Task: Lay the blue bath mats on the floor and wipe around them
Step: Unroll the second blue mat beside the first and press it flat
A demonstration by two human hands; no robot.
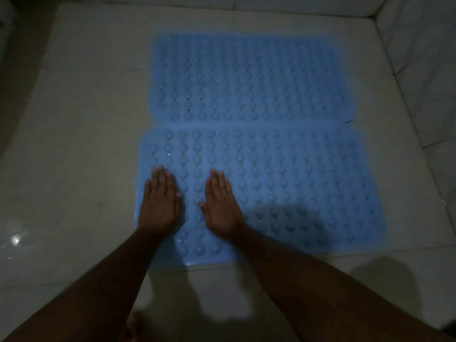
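Two blue bath mats covered in round bumps lie flat on the pale tiled floor, one behind the other with their long edges meeting. The far mat (249, 77) lies toward the back wall. The near mat (296, 183) is the closer of the two. My left hand (159, 201) presses flat on the near mat's left edge, fingers straight and together. My right hand (220, 206) lies flat on the same mat a little to the right, fingers straight. Neither hand holds anything.
Pale floor tiles (81, 144) surround the mats and shine wet at the near left. A tiled wall (419, 45) rises at the right and back. A dark strip (22, 82) runs along the left side. The light is dim.
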